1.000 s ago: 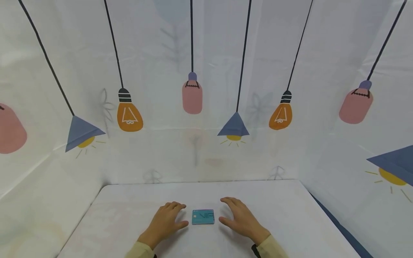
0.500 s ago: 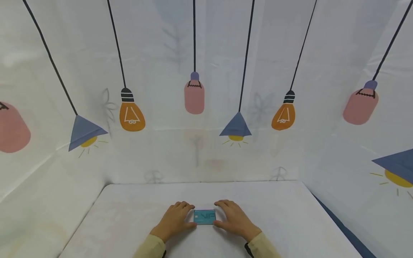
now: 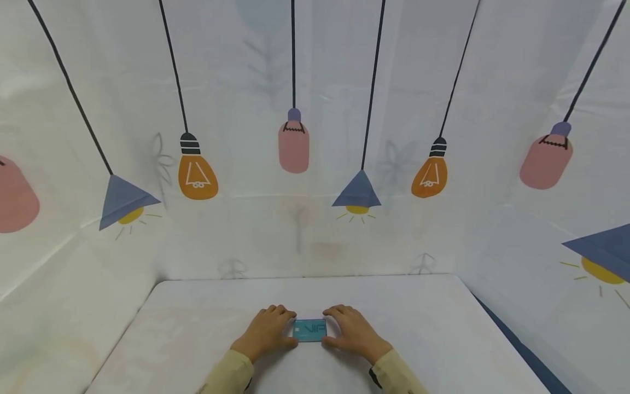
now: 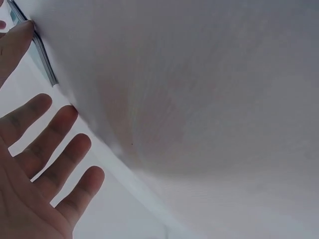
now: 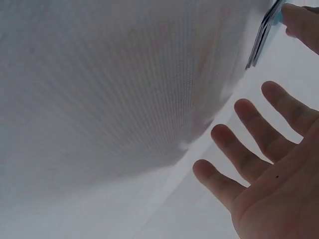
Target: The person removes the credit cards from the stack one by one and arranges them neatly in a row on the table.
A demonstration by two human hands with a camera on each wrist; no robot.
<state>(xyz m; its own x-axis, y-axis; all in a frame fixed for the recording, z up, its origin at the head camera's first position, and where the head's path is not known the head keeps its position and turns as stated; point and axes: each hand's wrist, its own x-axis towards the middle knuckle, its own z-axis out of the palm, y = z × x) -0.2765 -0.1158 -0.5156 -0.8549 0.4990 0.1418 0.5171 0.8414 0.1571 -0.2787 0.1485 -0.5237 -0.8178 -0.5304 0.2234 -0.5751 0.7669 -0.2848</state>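
Observation:
A small stack of cards lies flat on the white table, its top card teal with VIP letters. Layered edges of the stack show in the left wrist view. My left hand is at its left end, thumb at the near corner and fingertips by the far corner. At the right end, my right hand mirrors this pose. Both wrist views show the thumbs at the stack's edge and the other fingers spread, slightly bent and apart from the cards. Whether the thumbs press on the stack is hard to tell.
The white tabletop runs back to a pale fabric wall printed with hanging lamps. Similar fabric stands on the left and right sides. A dark blue strip shows past the table's right edge.
Both hands have moved inward from either side to the ends of the card stack. The gaps beside it have narrowed. The cards stay in place on the table.

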